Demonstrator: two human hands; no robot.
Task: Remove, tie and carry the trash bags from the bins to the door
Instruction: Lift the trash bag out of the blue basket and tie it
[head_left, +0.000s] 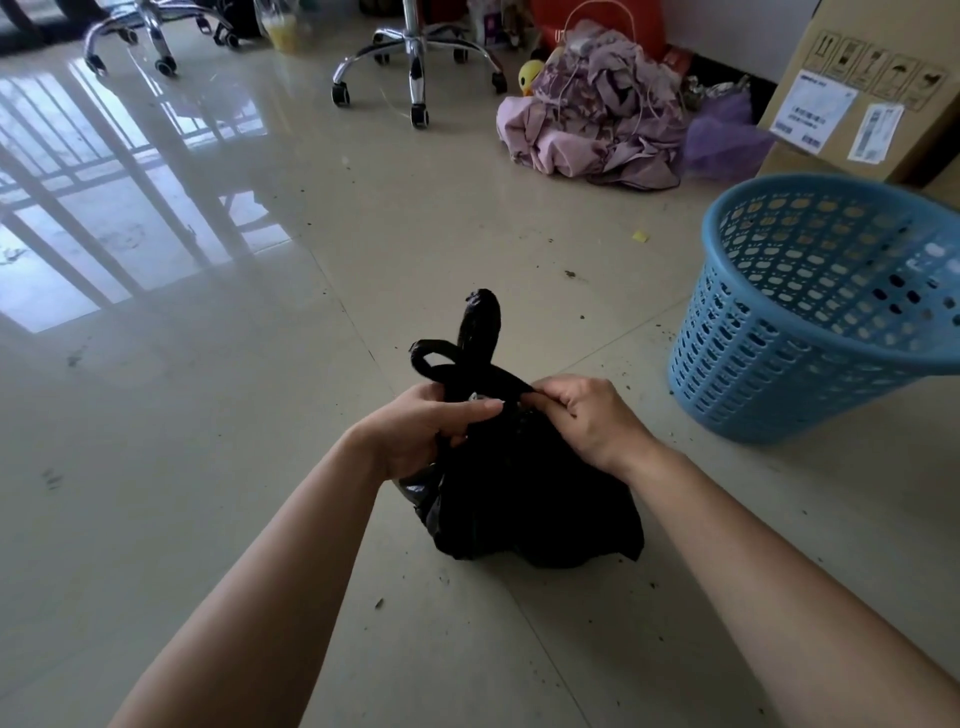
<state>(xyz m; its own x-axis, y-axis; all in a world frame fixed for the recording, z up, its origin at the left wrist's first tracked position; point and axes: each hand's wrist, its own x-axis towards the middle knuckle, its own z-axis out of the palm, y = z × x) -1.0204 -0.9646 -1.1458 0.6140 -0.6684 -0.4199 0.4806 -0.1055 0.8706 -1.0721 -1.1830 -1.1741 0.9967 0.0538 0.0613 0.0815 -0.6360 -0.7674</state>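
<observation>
Tying step: my left hand (415, 431) and right hand (587, 415) both pinch twisted ears of the bag (519, 499) on the floor (208, 415) beside the bin (810, 312); next, cinch knot.

Tiled floor (208, 467), black bag (519, 509), blue basket (810, 332)

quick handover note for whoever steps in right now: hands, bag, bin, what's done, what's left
Left hand: grips one twisted end of the black trash bag at its neck.
Right hand: pinches the other end.
Bag sits on the tile floor, apart from the blue basket bin on its right.
Done: bag out of the bin.
Left: pull the knot tight, carry the bag to the door, not in view.
</observation>
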